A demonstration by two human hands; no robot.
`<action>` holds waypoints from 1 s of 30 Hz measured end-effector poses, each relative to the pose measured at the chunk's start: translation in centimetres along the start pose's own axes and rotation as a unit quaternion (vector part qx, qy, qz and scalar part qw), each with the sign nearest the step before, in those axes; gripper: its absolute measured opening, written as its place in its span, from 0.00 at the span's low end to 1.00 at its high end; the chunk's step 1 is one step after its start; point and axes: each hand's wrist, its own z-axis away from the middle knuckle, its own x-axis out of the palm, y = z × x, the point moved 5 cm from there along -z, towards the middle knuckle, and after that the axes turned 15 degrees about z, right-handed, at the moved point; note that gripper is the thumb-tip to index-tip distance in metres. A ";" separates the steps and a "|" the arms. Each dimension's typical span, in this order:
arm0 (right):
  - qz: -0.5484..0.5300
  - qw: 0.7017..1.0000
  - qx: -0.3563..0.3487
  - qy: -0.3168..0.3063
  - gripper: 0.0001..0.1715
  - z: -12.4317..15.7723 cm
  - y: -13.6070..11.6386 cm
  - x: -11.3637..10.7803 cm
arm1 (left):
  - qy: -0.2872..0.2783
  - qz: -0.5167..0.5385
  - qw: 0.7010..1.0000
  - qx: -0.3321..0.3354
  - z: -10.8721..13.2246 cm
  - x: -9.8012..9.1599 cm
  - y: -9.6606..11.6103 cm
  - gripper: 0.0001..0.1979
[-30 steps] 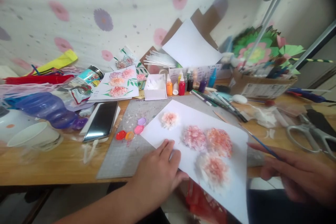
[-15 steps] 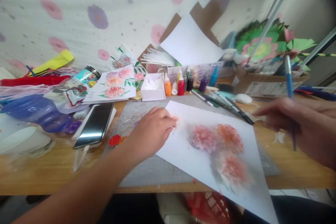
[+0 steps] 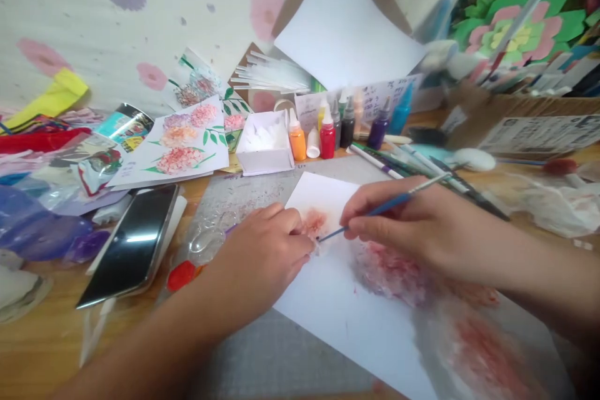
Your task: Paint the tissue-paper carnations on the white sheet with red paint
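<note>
Small flower (image 3: pixel 315 220) lay on white paper (image 3: pixel 347 325), at the fingertips of the left hand (image 3: pixel 265 256); fingers together, grip on it could not be told. Right hand (image 3: pixel 417 222) was clamped on blue brush (image 3: pixel 392 202), tip just beside the left fingertips. Coloured bottles (image 3: pixel 327 137) stood beyond both hands.

No wording can be read. Right of the white box (image 3: pixel 268 164), behind the bottles (image 3: pixel 327 139), a card (image 3: pixel 372 97) bears blurred handwriting; farther right, a cardboard box (image 3: pixel 509 107) carries an illegible printed label (image 3: pixel 539 135). Left of the white box, the can (image 3: pixel 122 126) has unreadable print.
</note>
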 end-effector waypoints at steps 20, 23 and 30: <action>0.064 0.995 -0.005 0.075 0.08 -0.1 0.2 0.0 | 0.076 0.072 0.994 0.045 -0.6 -0.2 0.0 0.13; 0.064 0.995 -0.002 0.077 0.08 0.0 0.3 0.0 | 0.059 0.059 0.996 0.027 -0.8 0.1 -0.4 0.13; 0.065 0.994 -0.025 0.081 0.08 0.3 0.1 -0.6 | 0.052 0.059 0.997 -0.021 -0.9 0.0 -1.1 0.11</action>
